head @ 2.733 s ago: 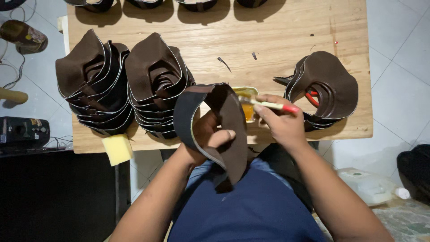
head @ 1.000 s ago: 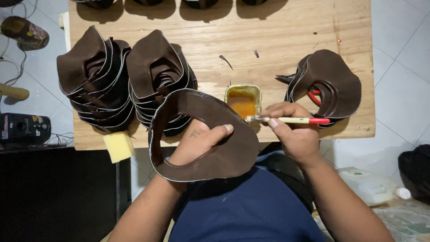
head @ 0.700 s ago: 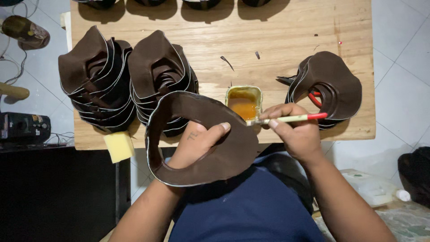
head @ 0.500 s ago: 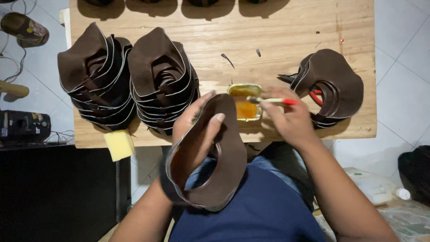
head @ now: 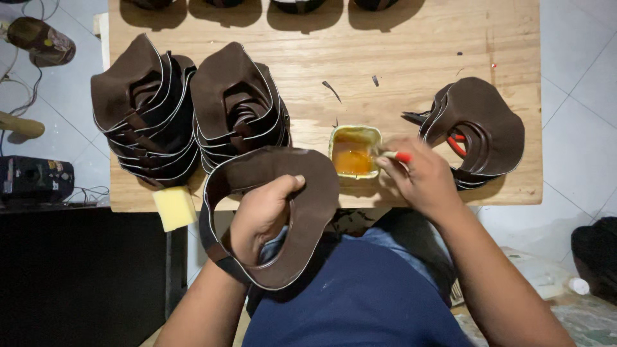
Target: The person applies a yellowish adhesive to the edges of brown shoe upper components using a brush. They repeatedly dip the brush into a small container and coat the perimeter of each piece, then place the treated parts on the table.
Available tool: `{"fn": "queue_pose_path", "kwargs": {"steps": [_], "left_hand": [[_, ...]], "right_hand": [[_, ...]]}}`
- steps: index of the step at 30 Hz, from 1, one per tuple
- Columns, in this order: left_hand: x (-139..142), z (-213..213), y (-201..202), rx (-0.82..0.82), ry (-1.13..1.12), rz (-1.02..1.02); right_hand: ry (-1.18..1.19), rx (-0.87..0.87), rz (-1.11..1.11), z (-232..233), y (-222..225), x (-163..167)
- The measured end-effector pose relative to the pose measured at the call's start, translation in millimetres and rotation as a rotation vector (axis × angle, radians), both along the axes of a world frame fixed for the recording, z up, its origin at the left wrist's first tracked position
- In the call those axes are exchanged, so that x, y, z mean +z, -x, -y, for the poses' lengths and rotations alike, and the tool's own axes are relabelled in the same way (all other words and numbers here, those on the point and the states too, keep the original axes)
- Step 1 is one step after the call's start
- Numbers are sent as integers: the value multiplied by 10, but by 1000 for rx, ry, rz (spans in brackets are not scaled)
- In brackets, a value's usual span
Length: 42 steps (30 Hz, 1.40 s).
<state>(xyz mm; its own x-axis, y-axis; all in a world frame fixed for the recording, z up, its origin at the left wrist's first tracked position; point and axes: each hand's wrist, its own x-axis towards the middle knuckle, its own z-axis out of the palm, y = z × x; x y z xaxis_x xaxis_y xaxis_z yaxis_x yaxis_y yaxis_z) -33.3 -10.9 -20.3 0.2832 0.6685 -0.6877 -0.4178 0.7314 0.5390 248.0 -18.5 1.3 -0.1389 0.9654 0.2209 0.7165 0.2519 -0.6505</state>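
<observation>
Hands low at the near edge of the wooden tabletop (head: 411,58), either side of a small yellow pot of orange glue (head: 353,153). Left hand (head: 260,215), left of the pot: thrust through a curved dark brown leather piece (head: 302,199), fingers clenched round its inner edge, thumb on top, piece lifted just off the tabletop's front edge and looped about the wrist. Right hand (head: 421,183), just right of the pot: pinched shut on a red-handled brush (head: 397,156), tip reaching toward the pot's rim; bristles too small to make out.

Far left of the pot, off the tabletop: dark shoe (head: 40,40) on the tiled floor, black device (head: 35,180) with cables lower down. Left of the pot, on the tabletop: two tall stacks of matching brown leather pieces, outer stack (head: 141,109) and inner stack (head: 238,103), touching each other. Yellow sponge block (head: 175,207) at the front edge, below the outer stack. Right of the pot: smaller pile of leather pieces (head: 479,132), something red partly hidden beneath. Beyond the pot: a few dark scraps on bare wood.
</observation>
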Motion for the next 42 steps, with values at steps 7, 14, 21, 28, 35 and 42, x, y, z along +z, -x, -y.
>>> {"fn": "queue_pose_path", "kwargs": {"steps": [7,14,21,28,35,42], "left_hand": [[-136,70,-166,-135,25,-24],[35,115,-285,-249,-28,-152],[243,92,-324,-387,-107,-379],[165,109,-331,-355,-186,-381],[98,50,-331,-126,-16,-48],[178,173,-307,-259,-38,1]], "right_hand": [[234,-18,-737,190,-35,4],[221,101,-817,128,39,-58],[232,115,-743,88,47,-18],[253,191,-774,38,23,-96],[278,83,-771,72,-74,-254],[216,25,-817,130,-70,-257]]}}
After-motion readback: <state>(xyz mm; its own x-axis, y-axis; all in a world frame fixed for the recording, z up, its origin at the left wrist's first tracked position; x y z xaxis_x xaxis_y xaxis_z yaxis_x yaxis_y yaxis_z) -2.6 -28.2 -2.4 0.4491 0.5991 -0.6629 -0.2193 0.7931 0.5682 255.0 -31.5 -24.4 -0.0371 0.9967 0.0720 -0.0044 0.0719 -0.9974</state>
